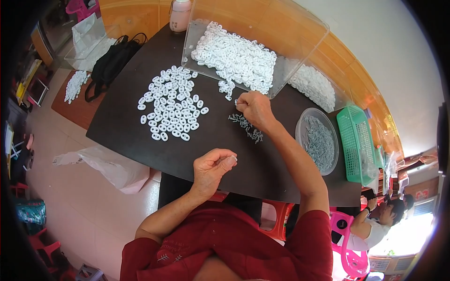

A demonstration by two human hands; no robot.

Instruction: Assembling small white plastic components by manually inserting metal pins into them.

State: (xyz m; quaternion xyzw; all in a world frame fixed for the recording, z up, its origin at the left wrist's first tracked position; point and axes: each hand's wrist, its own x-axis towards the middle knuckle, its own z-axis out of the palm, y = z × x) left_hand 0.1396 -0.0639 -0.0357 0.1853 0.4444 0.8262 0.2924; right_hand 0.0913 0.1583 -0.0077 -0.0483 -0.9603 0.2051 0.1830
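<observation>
Wall [375, 56]: white, far right, above wooden panelling [133, 18]
Floor [84, 196]: pale pink tiles, left
Table [119, 119]: dark brown
Seat [282, 220]: red plastic, near
Light [417, 239]: bright glare, near right

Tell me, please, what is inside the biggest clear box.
The clear box holds a large heap of white pieces. Only the upper pieces show; those deeper in the heap, and whatever lies beneath them, are covered.

We get bright indoor light, with blown-out white glare at the opening [415, 236] on the lower right and a shine on the floor tiles [147, 199]. Fisheye distortion bows the wooden panelling [344, 54], and we lose the corners to black.
</observation>
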